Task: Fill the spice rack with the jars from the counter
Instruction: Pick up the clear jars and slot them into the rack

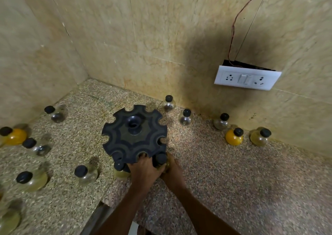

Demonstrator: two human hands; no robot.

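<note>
While the black spice rack [134,134] stands on the speckled tabletop [233,181], the left hand [143,170] holds its near edge, grip curled narrow into a notch. The right hand [172,170] has its grip wrapped round a black-capped jar [161,160] at the rack's near-right slot. Other jars, including a yellow-filled jar [234,137], stand scattered about the tabletop.

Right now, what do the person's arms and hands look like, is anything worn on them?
Both forearms are bare as far as the picture shows: no sleeves, gloves, watch, bracelets or rings can be seen on the left hand or the right hand. The arms enter from the bottom edge, so anything worn higher up is out of view. No markings show.
</note>
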